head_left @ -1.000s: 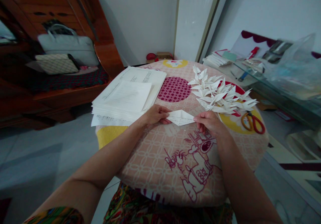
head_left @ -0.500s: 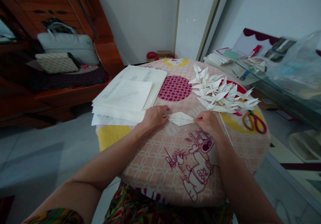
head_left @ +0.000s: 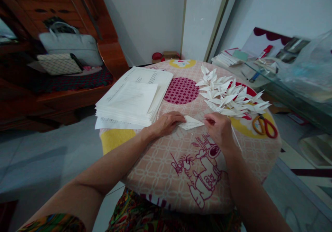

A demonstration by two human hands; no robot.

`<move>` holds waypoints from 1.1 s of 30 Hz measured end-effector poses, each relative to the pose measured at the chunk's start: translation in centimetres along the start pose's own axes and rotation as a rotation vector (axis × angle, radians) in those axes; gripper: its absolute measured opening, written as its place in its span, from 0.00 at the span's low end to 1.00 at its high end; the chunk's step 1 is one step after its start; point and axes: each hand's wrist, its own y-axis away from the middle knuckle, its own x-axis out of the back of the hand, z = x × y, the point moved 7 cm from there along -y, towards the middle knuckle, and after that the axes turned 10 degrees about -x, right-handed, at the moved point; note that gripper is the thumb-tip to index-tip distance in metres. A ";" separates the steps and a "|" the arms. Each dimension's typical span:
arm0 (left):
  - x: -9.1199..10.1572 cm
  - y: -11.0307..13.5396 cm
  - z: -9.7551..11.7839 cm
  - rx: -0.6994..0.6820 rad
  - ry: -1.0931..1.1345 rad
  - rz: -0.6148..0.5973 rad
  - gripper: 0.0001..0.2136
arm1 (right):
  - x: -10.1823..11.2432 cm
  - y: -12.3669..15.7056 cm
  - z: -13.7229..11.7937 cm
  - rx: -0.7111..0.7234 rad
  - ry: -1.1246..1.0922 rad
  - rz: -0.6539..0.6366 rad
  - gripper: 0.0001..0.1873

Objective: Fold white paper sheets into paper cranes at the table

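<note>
Head view: white, pointed, folded printed-paper piece (head_left: 192,122) lies on the pink patterned tablecloth (head_left: 160,166) between the hands. Left hand (head_left: 168,123) covers its left end, presumably steadying it (finger closure: cannot tell). Right hand (head_left: 219,126) pinches the right tip, fingers curled nearly closed.

Two hands (head_left: 168,122) (head_left: 220,128), one handheld paper (head_left: 191,123), one pair of scissors (head_left: 265,126), one grey handbag (head_left: 72,46)

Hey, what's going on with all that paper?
Someone is working on a small folded paper at a table. The left hand covers its left end, and the right hand is at the other tip. A paper stack sits to the left. Pointy paper shapes and scissors lie to the right.
</note>
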 end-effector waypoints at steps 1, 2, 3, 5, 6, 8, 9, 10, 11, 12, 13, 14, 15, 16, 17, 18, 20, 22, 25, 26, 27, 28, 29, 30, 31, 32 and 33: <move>0.0 0.0 0.0 0.001 0.000 -0.003 0.18 | -0.4 0.3 -1.0 0.088 -0.070 -0.037 0.08; 0.0 0.1 0.0 0.001 0.000 -0.008 0.16 | -0.9 0.7 -1.8 0.159 -0.113 -0.070 0.08; -0.1 0.1 0.0 0.003 0.000 -0.016 0.14 | -1.5 0.9 -2.3 0.210 -0.131 -0.106 0.09; -0.2 0.2 -0.2 0.020 0.001 -0.029 0.12 | -2.8 1.3 -2.9 0.287 -0.103 -0.168 0.09; -0.2 0.2 -0.3 0.031 0.003 -0.031 0.11 | -3.4 1.3 -3.0 0.311 -0.077 -0.196 0.08; -0.2 0.2 -0.6 0.054 0.015 -0.022 0.11 | -4.3 1.4 -2.8 0.336 -0.038 -0.230 0.08; -0.2 0.2 -0.7 0.063 0.022 -0.016 0.10 | -4.6 1.3 -2.6 0.340 -0.026 -0.239 0.08; -0.2 0.2 -0.7 0.070 0.029 -0.011 0.10 | -4.7 1.3 -2.5 0.343 -0.020 -0.242 0.08; -0.2 0.2 -0.8 0.077 0.036 -0.008 0.10 | -4.8 1.3 -2.3 0.345 -0.015 -0.242 0.08; -0.1 0.1 -0.8 0.086 0.044 -0.006 0.10 | -4.8 1.3 -2.3 0.350 -0.012 -0.244 0.08; -0.1 0.1 -0.8 0.093 0.051 -0.002 0.10 | -4.8 1.3 -2.2 0.355 -0.010 -0.248 0.07; -0.1 0.1 -0.8 0.098 0.058 0.001 0.10 | -4.8 1.3 -2.2 0.361 -0.012 -0.253 0.07; -0.1 0.1 -0.8 0.102 0.062 0.004 0.09 | -4.8 1.3 -2.2 0.364 -0.015 -0.258 0.07; -0.1 0.0 -0.8 0.103 0.063 0.006 0.09 | -4.8 1.4 -2.3 0.366 -0.018 -0.264 0.07; -0.1 0.0 -0.7 0.104 0.058 0.006 0.09 | -4.8 1.3 -2.3 0.365 -0.020 -0.269 0.08; -0.2 0.0 -0.7 0.103 0.047 0.006 0.09 | -4.8 1.3 -2.3 0.362 -0.020 -0.271 0.08; -0.3 0.0 -0.7 0.093 0.012 -0.001 0.09 | -4.8 1.3 -2.3 0.360 -0.013 -0.276 0.08; -0.5 0.0 -0.6 0.069 -0.025 -0.005 0.09 | -4.9 1.3 -2.4 0.368 -0.002 -0.280 0.08; -0.7 0.1 -0.5 0.019 -0.068 -0.002 0.08 | -5.0 1.3 -2.4 0.382 0.020 -0.271 0.08; -0.7 0.2 -0.4 0.006 -0.080 0.000 0.08 | -5.0 1.4 -2.5 0.385 0.028 -0.263 0.08; -0.7 0.2 -0.3 -0.005 -0.094 -0.001 0.08 | -4.9 1.4 -2.5 0.387 0.034 -0.255 0.07; -0.6 0.2 -0.2 -0.015 -0.110 -0.002 0.08 | -4.9 1.5 -2.6 0.391 0.040 -0.246 0.07; -0.6 0.2 0.0 -0.023 -0.127 -0.007 0.08 | -4.8 1.5 -2.7 0.396 0.044 -0.239 0.06; -0.6 0.2 0.1 -0.028 -0.143 -0.014 0.08 | -4.7 1.6 -2.8 0.401 0.049 -0.236 0.05; -0.6 0.3 0.2 -0.032 -0.157 -0.020 0.09 | -4.7 1.7 -2.9 0.405 0.054 -0.235 0.05; -0.7 0.3 0.2 -0.035 -0.168 -0.027 0.09 | -4.7 1.7 -3.0 0.408 0.062 -0.236 0.04; -0.7 0.3 0.3 -0.037 -0.177 -0.032 0.09 | -4.7 1.8 -3.1 0.411 0.072 -0.239 0.05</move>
